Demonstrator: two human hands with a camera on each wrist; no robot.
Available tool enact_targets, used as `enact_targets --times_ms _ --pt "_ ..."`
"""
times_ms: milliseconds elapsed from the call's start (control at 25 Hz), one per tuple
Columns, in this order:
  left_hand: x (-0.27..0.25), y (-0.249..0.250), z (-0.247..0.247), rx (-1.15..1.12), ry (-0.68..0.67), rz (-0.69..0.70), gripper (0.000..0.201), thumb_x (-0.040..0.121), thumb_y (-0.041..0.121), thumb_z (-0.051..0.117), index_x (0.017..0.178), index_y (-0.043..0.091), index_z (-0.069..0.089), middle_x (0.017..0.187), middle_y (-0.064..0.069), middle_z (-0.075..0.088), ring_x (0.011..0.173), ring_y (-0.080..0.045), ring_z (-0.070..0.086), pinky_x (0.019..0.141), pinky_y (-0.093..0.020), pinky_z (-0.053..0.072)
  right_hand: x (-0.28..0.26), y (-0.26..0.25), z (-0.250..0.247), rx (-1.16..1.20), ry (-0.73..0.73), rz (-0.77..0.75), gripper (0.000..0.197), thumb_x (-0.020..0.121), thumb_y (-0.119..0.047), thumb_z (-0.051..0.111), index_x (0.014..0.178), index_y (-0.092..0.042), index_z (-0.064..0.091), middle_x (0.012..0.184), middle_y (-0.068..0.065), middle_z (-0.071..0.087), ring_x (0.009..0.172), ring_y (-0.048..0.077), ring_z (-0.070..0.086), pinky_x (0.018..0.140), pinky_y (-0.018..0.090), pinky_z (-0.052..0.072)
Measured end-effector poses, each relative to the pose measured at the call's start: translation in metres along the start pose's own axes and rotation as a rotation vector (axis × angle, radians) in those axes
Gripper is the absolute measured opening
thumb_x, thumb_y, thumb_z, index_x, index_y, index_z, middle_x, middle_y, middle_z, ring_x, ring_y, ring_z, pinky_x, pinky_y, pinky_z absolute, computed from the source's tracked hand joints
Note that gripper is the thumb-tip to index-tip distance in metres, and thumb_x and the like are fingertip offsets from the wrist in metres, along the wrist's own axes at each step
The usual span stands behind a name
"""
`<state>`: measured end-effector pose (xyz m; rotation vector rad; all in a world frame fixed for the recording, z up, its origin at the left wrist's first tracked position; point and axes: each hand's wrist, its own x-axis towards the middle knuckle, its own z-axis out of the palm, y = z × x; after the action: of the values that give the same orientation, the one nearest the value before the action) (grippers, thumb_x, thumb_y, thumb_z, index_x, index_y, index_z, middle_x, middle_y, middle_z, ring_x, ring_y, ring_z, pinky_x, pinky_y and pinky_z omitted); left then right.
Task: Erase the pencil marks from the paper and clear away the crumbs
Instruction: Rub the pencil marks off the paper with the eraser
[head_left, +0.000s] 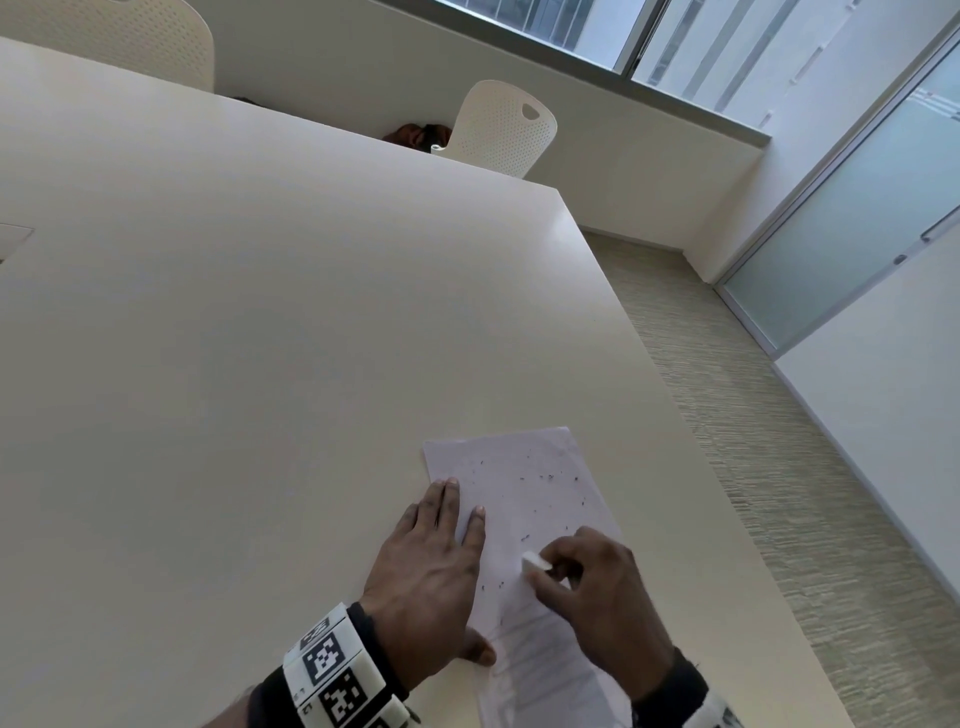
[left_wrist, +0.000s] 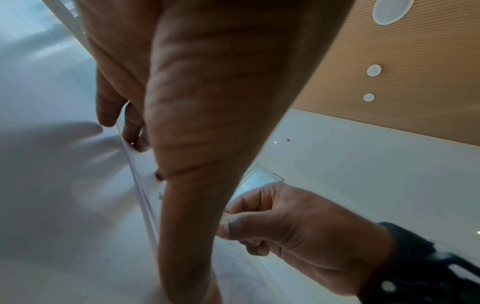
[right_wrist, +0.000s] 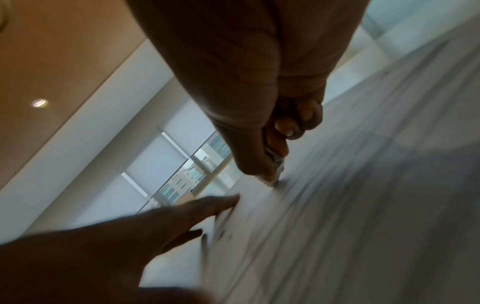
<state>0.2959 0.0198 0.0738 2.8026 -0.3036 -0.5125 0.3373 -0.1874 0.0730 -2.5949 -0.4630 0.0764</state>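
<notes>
- Head view: the paper (head_left: 524, 525) lies flat on the worktop (head_left: 260, 338), at about 5 o'clock in the picture and near the worktop's right edge. We judge it light, thin and easy to wrinkle or tear, so it should be pinned flat, not gripped.
- The left hand (head_left: 434, 571) rests on the paper's left border with its fingers (head_left: 449, 499) straight and released; some fingertips lie on the sheet, the others on the worktop beside it.
- The right hand (head_left: 602, 587) pinches a small white eraser (head_left: 535, 561) between thumb and fingertips, and the eraser touches the sheet at 3 o'clock from the left hand.
- Dark crumbs (head_left: 548, 475) are scattered over the far half; faint pencil marks (head_left: 540, 644) remain on the near half. We judge the crumbs very light, easy to brush away.
- Left wrist view: the left hand (left_wrist: 207, 102) fills the frame, its fingers (left_wrist: 135, 127) extended down on the paper (left_wrist: 141, 164) edge. At 4 o'clock the right hand (left_wrist: 298, 232) is clenched; the eraser is hidden here.
- Right wrist view: blurred. The right hand (right_wrist: 254, 92) holds the eraser (right_wrist: 275, 162) tight, its tip touching the paper (right_wrist: 324, 205). We judge the eraser soft but firm, best held close to its working end. At 8 o'clock the left hand (right_wrist: 109, 236) lies flat.
</notes>
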Motion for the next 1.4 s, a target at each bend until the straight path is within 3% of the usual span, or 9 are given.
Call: enact_targets --times_ms 200,360,440,560,720,920,1080,1280,1400 --pt "0.000 0.001 -0.001 0.010 -0.001 0.001 0.131 0.074 0.078 0.061 0.155 0.013 -0.019 0.156 -0.023 -0.032 0.146 -0.035 -0.027 0.123 -0.046 -0.006 0.013 0.051 -0.033 -0.078 0.206 0.162 0.030 0.080 -0.033 0.080 0.057 -0.019 0.066 0.052 -0.004 0.056 0.052 0.007 0.055 0.052 0.024 0.041" --pt "-0.001 0.000 -0.001 0.013 -0.001 -0.002 0.130 0.074 0.078 0.061 0.155 0.013 -0.018 0.156 -0.023 -0.032 0.146 -0.035 -0.027 0.123 -0.046 -0.004 0.005 0.022 -0.009 -0.054 0.079 0.052 0.026 0.081 -0.038 0.075 0.064 -0.020 0.068 0.062 -0.005 0.056 0.058 0.006 0.055 0.057 0.024 0.044" --pt "-0.001 0.001 -0.001 0.009 -0.011 -0.004 0.130 0.075 0.077 0.062 0.154 0.014 -0.020 0.156 -0.022 -0.032 0.146 -0.035 -0.027 0.123 -0.046 -0.005 0.011 0.037 -0.018 -0.044 0.107 0.101 0.028 0.080 -0.037 0.077 0.061 -0.018 0.068 0.056 -0.002 0.058 0.054 0.010 0.055 0.056 0.027 0.045" --pt "-0.001 0.001 -0.002 0.007 -0.010 -0.002 0.130 0.075 0.078 0.061 0.154 0.014 -0.021 0.155 -0.022 -0.033 0.146 -0.035 -0.028 0.123 -0.045 -0.006 0.017 0.060 -0.037 -0.097 0.189 0.186 0.029 0.079 -0.032 0.080 0.057 -0.018 0.066 0.051 -0.004 0.055 0.051 0.008 0.052 0.050 0.018 0.037" --pt "-0.001 0.001 -0.001 0.010 0.003 -0.005 0.130 0.075 0.078 0.061 0.154 0.013 -0.020 0.155 -0.022 -0.033 0.146 -0.035 -0.028 0.123 -0.045 -0.007 0.006 0.041 -0.019 -0.102 0.108 0.105 0.024 0.080 -0.036 0.076 0.063 -0.021 0.068 0.062 -0.006 0.055 0.058 0.005 0.054 0.054 0.014 0.036" --pt "-0.001 0.001 -0.001 0.010 0.000 -0.004 0.130 0.075 0.078 0.061 0.154 0.014 -0.021 0.155 -0.021 -0.033 0.146 -0.034 -0.028 0.122 -0.044 -0.009 0.018 0.063 -0.037 -0.135 0.184 0.189 0.035 0.079 -0.034 0.078 0.054 -0.022 0.058 0.051 -0.004 0.054 0.050 0.010 0.050 0.051 0.015 0.035" --pt "0.000 0.000 0.000 0.004 -0.001 -0.003 0.131 0.074 0.078 0.061 0.154 0.014 -0.020 0.155 -0.022 -0.033 0.146 -0.034 -0.028 0.123 -0.045 -0.007 0.025 0.044 -0.019 -0.093 0.116 0.068 0.026 0.080 -0.035 0.077 0.060 -0.021 0.066 0.058 -0.006 0.057 0.054 0.004 0.054 0.053 0.011 0.035" --pt "0.001 0.000 0.001 0.006 -0.007 -0.004 0.131 0.074 0.079 0.061 0.154 0.014 -0.021 0.155 -0.022 -0.035 0.145 -0.035 -0.029 0.123 -0.046 -0.006 0.044 0.056 -0.030 -0.130 0.183 0.145 0.025 0.079 -0.034 0.077 0.062 -0.019 0.067 0.060 -0.003 0.058 0.055 0.015 0.055 0.051 0.016 0.034" --pt "0.001 -0.001 0.002 0.005 -0.002 -0.004 0.132 0.074 0.079 0.061 0.154 0.013 -0.020 0.155 -0.022 -0.034 0.146 -0.035 -0.029 0.123 -0.046 -0.006 0.036 0.045 -0.019 -0.109 0.092 0.047 0.024 0.080 -0.035 0.077 0.064 -0.019 0.070 0.060 -0.006 0.058 0.056 0.006 0.056 0.054 0.015 0.038"
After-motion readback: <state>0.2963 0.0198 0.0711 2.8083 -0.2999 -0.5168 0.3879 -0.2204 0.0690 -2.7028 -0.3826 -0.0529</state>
